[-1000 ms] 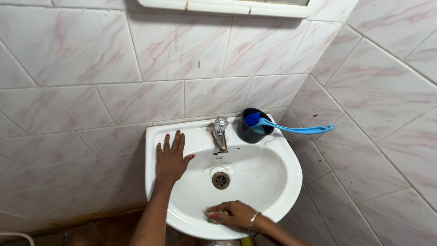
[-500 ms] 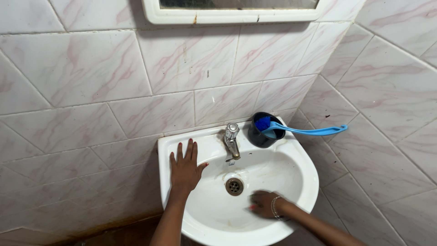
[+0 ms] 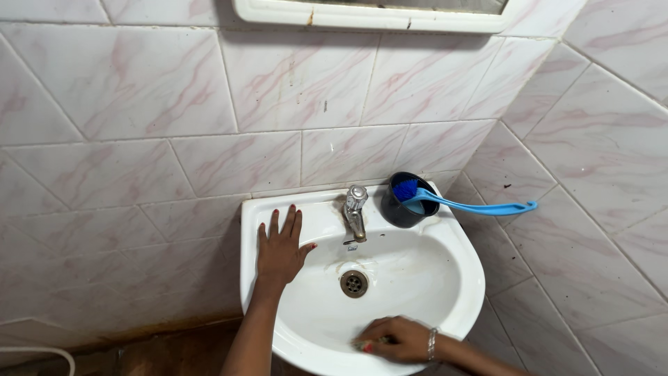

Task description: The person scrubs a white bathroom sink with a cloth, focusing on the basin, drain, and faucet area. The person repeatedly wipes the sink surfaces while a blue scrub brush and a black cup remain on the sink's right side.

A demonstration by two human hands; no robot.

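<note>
Left hand: my left hand (image 3: pixel 280 247) lies flat and open, fingers spread, on the left rim of the white basin (image 3: pixel 459 244); I judge it is there to brace me while I lean in, since it grips nothing.
Right hand: my right hand (image 3: pixel 395 338) is curled over a small scrubbing pad (image 3: pixel 362 345), pressing it to the inside of the bowl at the front edge nearest me; only a sliver of the pad shows under my fingers.
Drain: the metal drain (image 3: pixel 353 283) sits mid-bowl, between my two hands and apart from both.
Tap: the chrome tap (image 3: pixel 356 212) stands upright at the back rim, just beside my left fingertips; no water shows.
Cup and brush: a dark cup (image 3: pixel 406 209) stands on the back right corner, out of the bowl, with a blue long-handled brush (image 3: pixel 473 205) resting in it, its handle jutting right past the rim.
Wall: pink-veined tiles (image 3: pixel 139 90) behind.
</note>
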